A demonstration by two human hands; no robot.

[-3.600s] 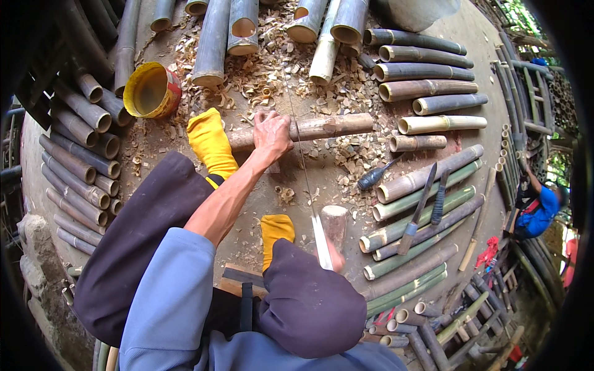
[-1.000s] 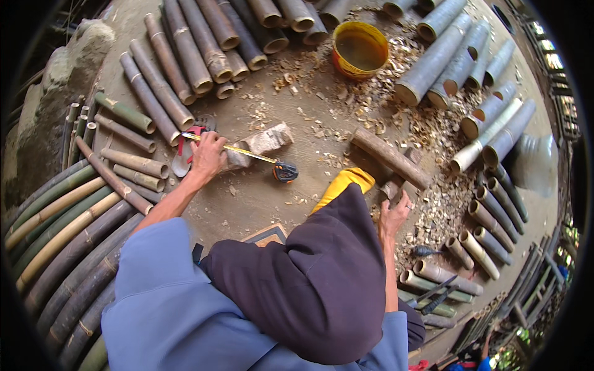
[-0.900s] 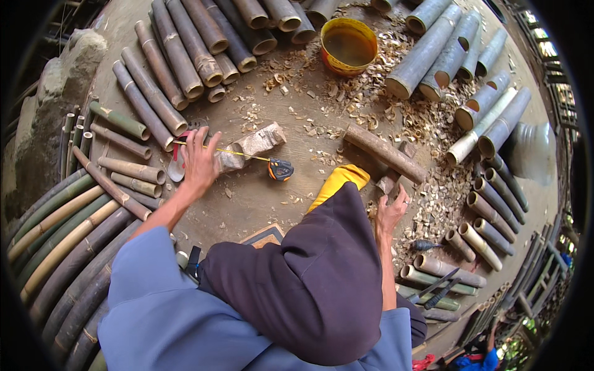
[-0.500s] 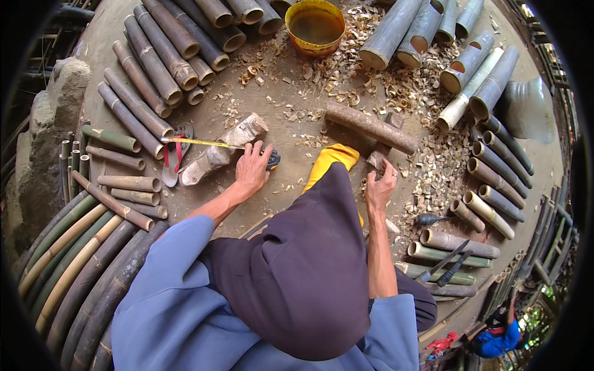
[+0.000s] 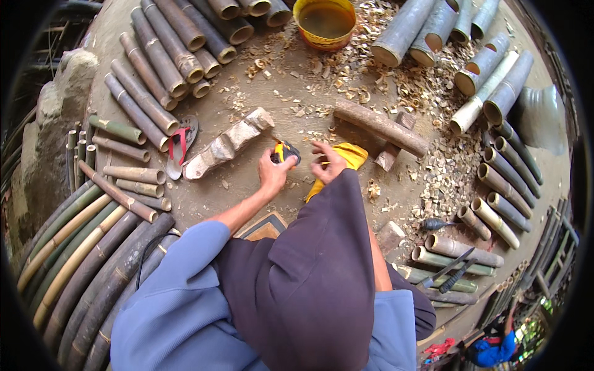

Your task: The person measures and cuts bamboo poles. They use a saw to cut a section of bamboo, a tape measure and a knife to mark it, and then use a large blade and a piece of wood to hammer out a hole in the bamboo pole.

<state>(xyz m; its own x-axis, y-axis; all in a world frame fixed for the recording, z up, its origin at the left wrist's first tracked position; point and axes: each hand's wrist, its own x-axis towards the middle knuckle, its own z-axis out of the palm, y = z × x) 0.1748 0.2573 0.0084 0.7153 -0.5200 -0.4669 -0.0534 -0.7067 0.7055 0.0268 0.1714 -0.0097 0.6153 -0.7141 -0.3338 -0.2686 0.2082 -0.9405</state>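
Over the floor (image 5: 198, 204), just ahead of your knee (image 5: 346, 204): left hand (image 5: 273, 169), one, fingers wrapped round the tape (image 5: 287, 153), black and yellow. Right hand (image 5: 331, 164), one, beside the tape, fingers bent and apart, apparently holding nothing; whether it touched the yellow sock (image 5: 352, 153) behind it could not be told.

Changed: the blade, which a moment earlier ran from the tape across the block (image 5: 229, 145) toward the sandal (image 5: 179, 145), no longer showed stretched there; whether all of it lay within the case was unclear. Your right hand, earlier near the prop (image 5: 388, 156) under the log (image 5: 380, 127), had come in toward the tape. Meaning, by judgement: no length was being taken over the block, and both your hands were gathered about a freed tape.

Leftward: block, notched, lying aslant; next, sandal, red-strapped; then brown tubes (image 5: 145, 102), in rows. Rightward: log, laid across the prop, shavings (image 5: 442, 179) alongside. Ahead: bucket (image 5: 328, 44), yellow, murky liquid (image 5: 323, 23) inside. Farther right: knife (image 5: 448, 266), resting over green tubes (image 5: 427, 258). Lower right, well apart: co-worker (image 5: 495, 349), in blue.
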